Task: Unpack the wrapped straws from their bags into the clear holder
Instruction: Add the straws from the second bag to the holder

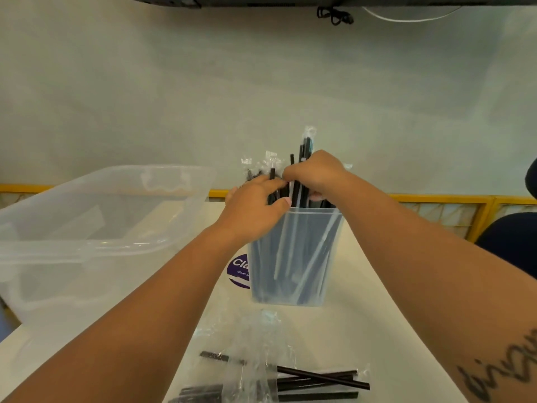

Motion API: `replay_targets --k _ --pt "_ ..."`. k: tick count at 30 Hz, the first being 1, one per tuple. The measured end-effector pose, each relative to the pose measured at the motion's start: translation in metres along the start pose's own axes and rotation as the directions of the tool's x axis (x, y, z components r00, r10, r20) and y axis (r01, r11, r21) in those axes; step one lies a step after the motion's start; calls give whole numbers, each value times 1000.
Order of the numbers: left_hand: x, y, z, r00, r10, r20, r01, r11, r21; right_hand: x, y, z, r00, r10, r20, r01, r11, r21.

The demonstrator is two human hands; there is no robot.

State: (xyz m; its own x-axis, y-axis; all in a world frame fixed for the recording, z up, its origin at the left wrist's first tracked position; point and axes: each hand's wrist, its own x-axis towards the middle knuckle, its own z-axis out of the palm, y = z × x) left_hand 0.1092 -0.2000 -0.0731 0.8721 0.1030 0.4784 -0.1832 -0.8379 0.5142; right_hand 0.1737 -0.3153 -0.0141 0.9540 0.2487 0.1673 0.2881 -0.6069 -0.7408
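A clear square holder (293, 257) stands upright mid-table, packed with black straws in clear wrappers whose tops (305, 146) stick out above its rim. My left hand (255, 205) rests on the left side of the straw bundle, fingers curled around it just above the rim. My right hand (316, 173) grips the straw tops from the right and behind. Near the front edge, several more wrapped black straws (319, 379) lie partly inside a crumpled clear bag (250, 344).
A large clear plastic tub (96, 228) sits at the left, close to my left forearm. A round purple sticker (239, 270) shows on the white table beside the holder. A yellow rail (436, 199) runs behind the table. A dark chair (511, 242) is at the right.
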Motion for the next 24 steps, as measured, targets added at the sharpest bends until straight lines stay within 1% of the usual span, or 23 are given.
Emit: replay_targets --k 2,5,6,7,9,10,11,12,13,14,15,16,18,20,22,24 --pt "0 -2 2 1000 -5 1 5 1000 -22 1 4 6 1000 -21 22 24 989 -148" --pt "-4 -1 1 1000 -16 3 16 998 -62 3 6 8 1000 -14 3 15 969 -246" --pt "-5 0 -1 1000 -19 6 20 997 -70 2 8 8 999 -31 -20 25 968 -251" --pt "-6 1 -2 1000 -23 8 23 997 -74 2 9 9 996 -72 -53 58 974 -220" --pt "-7 2 -4 1000 -29 6 29 996 -81 0 11 9 972 -187 -141 177 981 -82" --pt "-7 3 -6 999 -32 5 32 996 -87 -2 11 8 949 -250 -194 249 968 -30" --pt "-7 3 -6 999 -33 5 33 995 -90 -3 11 6 917 -319 -239 324 946 -21" --pt "-8 3 -6 999 -33 9 34 996 -86 -4 9 3 879 -397 -262 394 917 -68" --pt "-8 3 -6 999 -35 15 36 996 -78 -5 7 1 844 -476 -246 452 879 -151" --pt "-9 4 -5 999 -42 22 44 997 -64 -5 6 1 821 -540 -187 493 834 -247" --pt "-9 4 -5 998 -55 27 56 997 -45 -4 5 2 811 -577 -98 519 787 -333" --pt "-9 4 -4 997 -71 32 72 997 -11 -4 6 3 813 -582 -2 534 747 -395" --pt "-10 4 -5 994 -97 46 92 990 105 -4 10 7 828 -544 134 537 701 -469" --pt "-10 4 -5 993 -107 47 95 974 208 -7 14 9 848 -498 183 513 682 -521" --pt "-10 5 -4 994 -105 39 92 966 242 -10 14 8 861 -462 210 494 669 -554" --pt "-13 5 -2 996 -92 16 86 969 232 -13 12 5 870 -427 248 482 627 -612"
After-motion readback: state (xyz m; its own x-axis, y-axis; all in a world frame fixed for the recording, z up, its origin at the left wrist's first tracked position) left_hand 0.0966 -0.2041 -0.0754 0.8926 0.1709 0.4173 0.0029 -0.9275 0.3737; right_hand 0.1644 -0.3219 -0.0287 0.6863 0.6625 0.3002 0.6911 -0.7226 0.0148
